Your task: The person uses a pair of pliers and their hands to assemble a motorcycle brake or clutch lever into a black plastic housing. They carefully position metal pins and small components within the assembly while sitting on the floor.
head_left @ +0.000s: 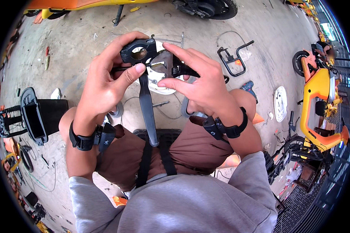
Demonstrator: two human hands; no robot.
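In my left hand (pixel 107 73), thumb and fingers grip a black brake lever assembly (pixel 138 52) by its round clamp end. Its long dark lever blade (pixel 147 110) points down toward my lap. My right hand (pixel 200 75) is closed around a dark part with a small coil spring (pixel 175 70), close against the clamp. Whether the two pieces are joined, I cannot tell. Behind them, partly covered by both hands, is a white plastic part (pixel 165 90) with holes.
A black tubular frame (pixel 237 66) lies on the concrete floor ahead right. Further right are a white oval panel (pixel 280 104) and an orange-yellow scooter body (pixel 309 105). A black open housing (pixel 33 116) stands at left. A screwdriver (pixel 47 58) lies far left. Another person (pixel 324 50) is at far right.
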